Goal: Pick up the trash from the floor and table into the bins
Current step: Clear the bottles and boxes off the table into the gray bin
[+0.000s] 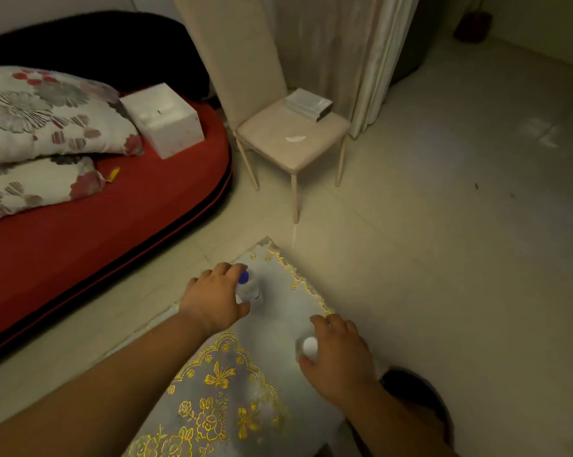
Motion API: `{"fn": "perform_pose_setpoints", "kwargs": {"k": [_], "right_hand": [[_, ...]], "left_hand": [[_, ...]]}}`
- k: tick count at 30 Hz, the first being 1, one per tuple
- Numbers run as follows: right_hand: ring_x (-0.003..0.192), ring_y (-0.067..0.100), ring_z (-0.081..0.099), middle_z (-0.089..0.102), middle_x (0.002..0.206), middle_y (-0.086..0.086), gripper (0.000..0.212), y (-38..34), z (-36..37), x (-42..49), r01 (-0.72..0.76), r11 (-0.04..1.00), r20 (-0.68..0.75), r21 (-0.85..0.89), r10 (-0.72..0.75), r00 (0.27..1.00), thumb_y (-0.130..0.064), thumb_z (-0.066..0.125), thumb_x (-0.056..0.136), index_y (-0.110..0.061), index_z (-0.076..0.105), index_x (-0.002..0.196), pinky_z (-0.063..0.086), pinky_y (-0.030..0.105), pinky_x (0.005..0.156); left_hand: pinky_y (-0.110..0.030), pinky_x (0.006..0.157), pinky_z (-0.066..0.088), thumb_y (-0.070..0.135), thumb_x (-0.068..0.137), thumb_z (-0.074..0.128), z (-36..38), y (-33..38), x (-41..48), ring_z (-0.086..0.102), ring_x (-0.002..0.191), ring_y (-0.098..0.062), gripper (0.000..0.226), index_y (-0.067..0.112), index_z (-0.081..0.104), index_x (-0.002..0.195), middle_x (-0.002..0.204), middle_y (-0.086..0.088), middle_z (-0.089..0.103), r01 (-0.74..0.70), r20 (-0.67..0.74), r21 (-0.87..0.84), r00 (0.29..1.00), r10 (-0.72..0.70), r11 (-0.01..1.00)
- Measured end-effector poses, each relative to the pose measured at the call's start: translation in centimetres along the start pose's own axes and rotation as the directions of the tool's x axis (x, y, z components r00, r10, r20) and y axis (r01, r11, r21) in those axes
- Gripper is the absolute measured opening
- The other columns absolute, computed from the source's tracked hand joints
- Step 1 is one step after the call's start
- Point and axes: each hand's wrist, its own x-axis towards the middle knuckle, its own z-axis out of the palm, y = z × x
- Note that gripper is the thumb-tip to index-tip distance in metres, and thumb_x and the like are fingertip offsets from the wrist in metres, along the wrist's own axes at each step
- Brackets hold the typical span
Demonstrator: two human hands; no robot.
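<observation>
The left hand [214, 296] curls around a blue-capped bottle [249, 289] on the table [278, 326]. The right hand [339, 356] curls around a white-capped bottle [310, 346], also on the table, near its edge.

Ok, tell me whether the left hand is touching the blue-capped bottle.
Touching: the head view shows the left hand curled round the blue-capped bottle.
</observation>
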Motion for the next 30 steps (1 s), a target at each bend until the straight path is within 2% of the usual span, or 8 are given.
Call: {"fn": "perform_pose_setpoints", "kwargs": {"k": [7, 11, 15, 18, 20, 24, 27, 30], "right_hand": [[0.112, 0.022, 0.048, 0.047, 0.129, -0.007, 0.068, 0.4, 6.4, 2.6, -0.066, 0.997, 0.036, 0.037, 0.065, 0.997, -0.064, 0.052, 0.075, -0.036, 0.035, 0.134, 0.049, 0.038, 0.087], [0.108, 0.021, 0.049, 0.048, 0.124, -0.007, 0.06, 1.0, 8.6, 3.0, -0.092, 0.994, 0.082, 0.058, 0.087, 0.993, -0.053, 0.059, 0.078, -0.037, 0.034, 0.131, 0.049, 0.035, 0.082], [0.091, 0.021, 0.053, 0.051, 0.111, -0.005, 0.047, 1.9, 9.7, 2.8, -0.125, 0.988, 0.129, 0.088, 0.113, 0.985, -0.039, 0.062, 0.083, -0.038, 0.036, 0.122, 0.043, 0.031, 0.066], [0.08, 0.02, 0.053, 0.051, 0.1, -0.004, 0.034, 1.8, 9.2, 2.8, -0.145, 0.983, 0.121, 0.117, 0.13, 0.984, -0.033, 0.059, 0.083, -0.036, 0.038, 0.111, 0.037, 0.03, 0.061], [0.076, 0.018, 0.048, 0.05, 0.098, -0.006, 0.036, 1.9, 8.3, 2.5, -0.155, 0.978, 0.118, 0.137, 0.139, 0.983, -0.032, 0.057, 0.082, -0.036, 0.038, 0.113, 0.037, 0.03, 0.061], [0.084, 0.023, 0.057, 0.049, 0.095, -0.005, 0.039, 2.8, 4.2, 0.8, -0.173, 0.966, 0.077, 0.191, 0.16, 0.984, -0.033, 0.059, 0.081, -0.035, 0.04, 0.115, 0.044, 0.033, 0.066], [0.095, 0.028, 0.06, 0.057, 0.106, 0.002, 0.044, 4.7, -0.2, -1.7, -0.2, 0.949, 0.038, 0.243, 0.196, 0.98, -0.031, 0.061, 0.081, -0.03, 0.046, 0.122, 0.05, 0.039, 0.079], [0.099, 0.028, 0.06, 0.057, 0.111, 0.003, 0.048, 8.1, -4.3, -5.0, -0.238, 0.934, 0.0, 0.265, 0.247, 0.969, -0.033, 0.063, 0.082, -0.029, 0.046, 0.127, 0.05, 0.04, 0.083]], "left_hand": [[-0.043, 0.093, 0.05, 0.051, 0.078, 0.068, 4.9, -1.3, 5.0, 0.055, 0.115, -0.03, 0.077, 0.034, 0.035, 0.146, 0.139, 0.002, 0.046, -0.016, 0.02, -0.164, 1.0, 0.019, 0.986], [-0.04, 0.094, 0.049, 0.042, 0.08, 0.073, 7.0, -2.5, 7.1, 0.056, 0.113, -0.032, 0.076, 0.031, 0.037, 0.146, 0.138, -0.003, 0.046, -0.026, 0.069, -0.232, 0.997, 0.043, 0.972], [-0.036, 0.087, 0.049, 0.033, 0.082, 0.075, 7.6, -2.8, 8.2, 0.059, 0.105, -0.028, 0.071, 0.033, 0.037, 0.142, 0.132, -0.002, 0.051, -0.069, 0.076, -0.239, 0.993, 0.09, 0.969], [-0.035, 0.086, 0.049, 0.026, 0.082, 0.075, 7.4, -2.6, 8.1, 0.059, 0.103, -0.026, 0.07, 0.035, 0.038, 0.141, 0.13, -0.001, 0.053, -0.098, 0.067, -0.222, 0.991, 0.115, 0.97], [-0.034, 0.084, 0.049, 0.028, 0.08, 0.077, 6.8, -2.5, 7.3, 0.059, 0.1, -0.026, 0.072, 0.035, 0.039, 0.14, 0.127, 0.0, 0.053, -0.113, 0.056, -0.233, 0.99, 0.129, 0.966], [-0.032, 0.078, 0.047, 0.036, 0.077, 0.078, 4.8, -1.1, 4.1, 0.06, 0.095, -0.023, 0.074, 0.038, 0.037, 0.139, 0.121, 0.002, 0.056, -0.147, 0.022, -0.248, 0.987, 0.157, 0.957], [-0.031, 0.072, 0.043, 0.042, 0.075, 0.078, 2.4, 1.6, 1.5, 0.059, 0.091, -0.021, 0.076, 0.041, 0.035, 0.139, 0.113, 0.004, 0.057, -0.213, -0.005, -0.238, 0.976, 0.218, 0.947], [-0.032, 0.071, 0.044, 0.049, 0.073, 0.077, 0.1, 6.2, -0.3, 0.058, 0.088, -0.02, 0.076, 0.044, 0.035, 0.137, 0.107, 0.006, 0.056, -0.266, -0.027, -0.266, 0.963, 0.269, 0.927]]}}
